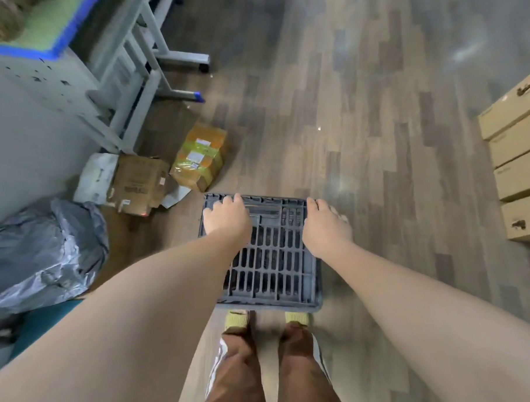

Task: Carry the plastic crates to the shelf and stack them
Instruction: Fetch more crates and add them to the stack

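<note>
A dark grey plastic crate (272, 261) with a slotted grid face sits low in front of my feet, over the wood floor. My left hand (226, 217) grips its far left corner, fingers curled over the rim. On the far right edge my right hand (325, 222) holds the crate, fingers wrapped around the side. Both forearms reach down to it. No shelf is in view.
A grey plastic bag (44, 253) lies at the left, with torn cardboard boxes (138, 182) and a taped yellow parcel (199, 156) beyond it. A grey metal table frame (136, 69) stands at the upper left. Stacked cardboard boxes (518, 159) line the right edge.
</note>
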